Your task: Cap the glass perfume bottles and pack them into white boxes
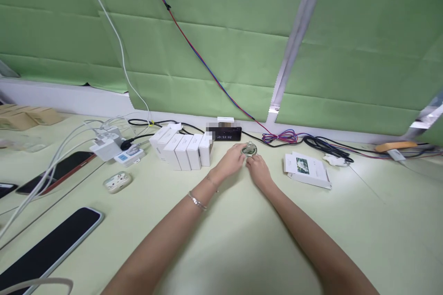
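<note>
A small round disc with a shiny rim, a dark green and pale middle and a small knob at its top is held upright above the table. My left hand is closed on its left edge. My right hand has its fingers curled at the lower right edge, also gripping it. The fingertips are small in view and partly hidden. To the right lies a flattened white box with a flower picture. White small boxes stand in a row left of my left hand.
Behind my hands a phone showing a timer leans near the wall. Coiled cables lie at the back right. White chargers, an earbud case and a large dark phone are on the left.
</note>
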A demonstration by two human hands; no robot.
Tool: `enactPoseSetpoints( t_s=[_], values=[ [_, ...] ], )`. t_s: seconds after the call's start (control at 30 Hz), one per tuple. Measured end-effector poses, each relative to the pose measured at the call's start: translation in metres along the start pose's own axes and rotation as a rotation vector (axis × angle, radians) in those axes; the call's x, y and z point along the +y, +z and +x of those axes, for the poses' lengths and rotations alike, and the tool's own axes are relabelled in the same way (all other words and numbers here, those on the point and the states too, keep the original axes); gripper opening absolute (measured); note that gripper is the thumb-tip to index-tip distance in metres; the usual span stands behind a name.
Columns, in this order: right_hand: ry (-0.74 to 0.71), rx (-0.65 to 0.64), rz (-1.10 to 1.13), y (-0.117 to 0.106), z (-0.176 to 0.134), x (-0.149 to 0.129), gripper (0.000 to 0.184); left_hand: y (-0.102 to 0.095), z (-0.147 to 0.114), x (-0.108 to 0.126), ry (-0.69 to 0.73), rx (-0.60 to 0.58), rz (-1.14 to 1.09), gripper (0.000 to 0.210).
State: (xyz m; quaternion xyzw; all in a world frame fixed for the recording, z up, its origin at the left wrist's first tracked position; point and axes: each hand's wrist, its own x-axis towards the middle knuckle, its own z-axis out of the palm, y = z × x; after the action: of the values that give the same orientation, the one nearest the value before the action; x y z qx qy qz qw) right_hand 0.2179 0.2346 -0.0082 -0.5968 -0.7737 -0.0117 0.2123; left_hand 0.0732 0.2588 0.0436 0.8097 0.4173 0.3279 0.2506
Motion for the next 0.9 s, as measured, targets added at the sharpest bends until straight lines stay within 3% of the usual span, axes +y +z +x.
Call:
enactPoseSetpoints(
  t_s=[0.07, 0.1, 0.17, 0.2, 0.3, 0.47, 0.5, 0.57, 0.63, 0.7, 0.8, 0.9],
  values=[
    [0.006, 0.015, 0.012, -0.007, -0.004, -0.002, 0.017, -0.032, -0.001, 0.010, 0.055, 0.001, 0.081, 0.055],
    [0.006, 0.029, 0.022, -0.011, -0.006, -0.003, 0.018, -0.048, 0.002, 0.012, 0.040, -0.024, 0.280, 0.068],
    [0.000, 0.058, 0.044, -0.020, -0.011, -0.009, 0.021, -0.079, 0.011, 0.011, -0.180, -0.119, 0.623, 0.090],
    [-0.010, 0.067, 0.062, -0.024, -0.013, -0.013, 0.022, -0.090, 0.016, 0.011, -0.273, -0.199, 0.739, 0.091],
    [-0.060, 0.066, 0.159, -0.033, -0.020, -0.027, 0.030, -0.103, 0.022, 0.018, -0.235, -0.282, 0.785, 0.072],
    [-0.071, 0.126, 0.361, -0.039, -0.049, -0.053, 0.082, -0.080, -0.013, 0.065, 0.021, -0.192, 0.719, 0.057],
    [-0.062, 0.154, 0.365, -0.041, -0.058, -0.057, 0.083, -0.073, -0.025, 0.073, 0.032, -0.158, 0.650, 0.057],
    [-0.044, 0.173, 0.329, -0.046, -0.077, -0.059, 0.072, -0.060, -0.053, 0.081, -0.087, -0.154, 0.439, 0.054],
    [-0.056, 0.082, 0.268, -0.056, -0.094, -0.055, 0.056, -0.048, -0.080, 0.077, -0.260, -0.240, 0.150, 0.051],
    [-0.099, -0.084, 0.219, -0.070, -0.105, -0.048, 0.051, -0.037, -0.103, 0.067, -0.346, -0.222, -0.067, 0.053],
    [-0.119, -0.285, 0.237, -0.095, -0.107, -0.039, 0.056, -0.025, -0.123, 0.052, -0.434, -0.132, -0.160, 0.055],
    [-0.115, -0.459, 0.323, -0.111, -0.094, -0.032, 0.070, -0.021, -0.129, 0.048, -0.531, -0.129, -0.258, 0.052]
  ],
)
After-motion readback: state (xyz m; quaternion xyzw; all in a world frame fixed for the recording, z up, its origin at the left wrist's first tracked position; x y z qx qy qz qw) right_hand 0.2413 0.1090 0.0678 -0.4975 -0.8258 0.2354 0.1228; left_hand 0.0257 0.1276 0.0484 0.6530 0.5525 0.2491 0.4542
